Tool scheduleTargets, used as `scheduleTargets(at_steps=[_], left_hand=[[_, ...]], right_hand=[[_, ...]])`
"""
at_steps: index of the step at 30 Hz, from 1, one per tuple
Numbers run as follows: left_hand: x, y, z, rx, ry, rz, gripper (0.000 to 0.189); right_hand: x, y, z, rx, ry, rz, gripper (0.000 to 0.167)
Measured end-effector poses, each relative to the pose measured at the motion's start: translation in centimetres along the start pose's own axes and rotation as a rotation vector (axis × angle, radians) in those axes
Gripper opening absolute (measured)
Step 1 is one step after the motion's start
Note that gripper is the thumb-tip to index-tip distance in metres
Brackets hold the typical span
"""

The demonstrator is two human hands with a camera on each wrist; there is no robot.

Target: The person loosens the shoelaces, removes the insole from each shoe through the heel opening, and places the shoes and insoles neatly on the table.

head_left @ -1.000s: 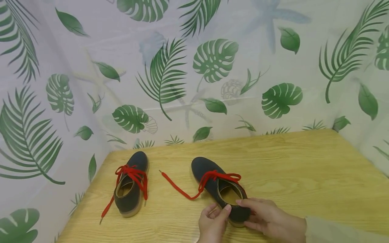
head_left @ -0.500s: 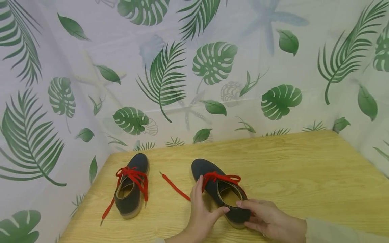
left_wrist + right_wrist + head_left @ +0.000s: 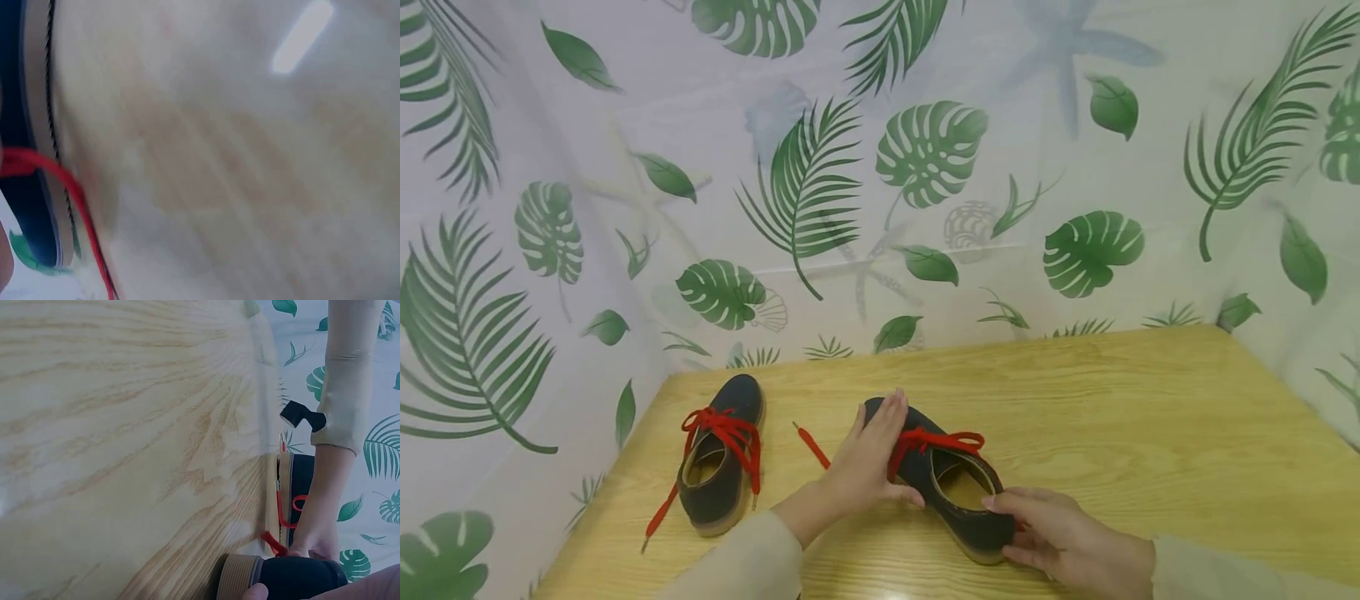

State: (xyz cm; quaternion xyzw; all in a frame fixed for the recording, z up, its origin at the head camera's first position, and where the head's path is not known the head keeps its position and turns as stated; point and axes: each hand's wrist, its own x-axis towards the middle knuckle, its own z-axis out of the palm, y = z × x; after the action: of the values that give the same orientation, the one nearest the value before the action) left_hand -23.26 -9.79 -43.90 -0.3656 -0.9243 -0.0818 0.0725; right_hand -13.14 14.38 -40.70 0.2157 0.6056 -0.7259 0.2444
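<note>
A dark navy shoe [image 3: 921,473] with a red shoelace [image 3: 958,442] lies slanted on the table, toe toward the back left. My right hand [image 3: 1060,533] grips its heel, thumb at the collar and fingers low by the sole. Across the toe end lies my left hand [image 3: 867,462], fingers extended forward and thumb pointing right along the shoe's side. That hand hides part of the toe and of the lace. In the left wrist view, the shoe's sole edge [image 3: 47,125] and a red lace strand [image 3: 81,203] run along the left.
A matching shoe [image 3: 711,500] with a tied red lace stands on the wooden table [image 3: 1150,417] at left. One loose lace end [image 3: 811,448] lies between the two shoes. A leaf-patterned cloth [image 3: 1000,183] borders the table's back and sides.
My left hand has left the heel area and moved forward and left onto the toe end, fingers extended. The toe has swung slightly left. My right hand keeps its hold on the heel.
</note>
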Motion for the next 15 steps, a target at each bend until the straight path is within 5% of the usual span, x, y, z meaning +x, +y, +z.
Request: scheduleTargets(at_steps=[5,10,15], left_hand=[[1.1,-1.5,-0.1,0.1,-0.096,0.054,0.135],[1.9,-2.1,0.0,0.067,-0.176,0.111,0.127],[2.0,-2.4,0.2,-0.004,-0.248,0.149,0.118]], right_hand=[[0.2,0.0,-0.3,-0.029,-0.034,-0.038,0.021],[0.7,0.0,-0.5,-0.04,-0.048,-0.064,0.032],[1.0,0.0,-0.8,-0.053,-0.044,-0.077,0.026]])
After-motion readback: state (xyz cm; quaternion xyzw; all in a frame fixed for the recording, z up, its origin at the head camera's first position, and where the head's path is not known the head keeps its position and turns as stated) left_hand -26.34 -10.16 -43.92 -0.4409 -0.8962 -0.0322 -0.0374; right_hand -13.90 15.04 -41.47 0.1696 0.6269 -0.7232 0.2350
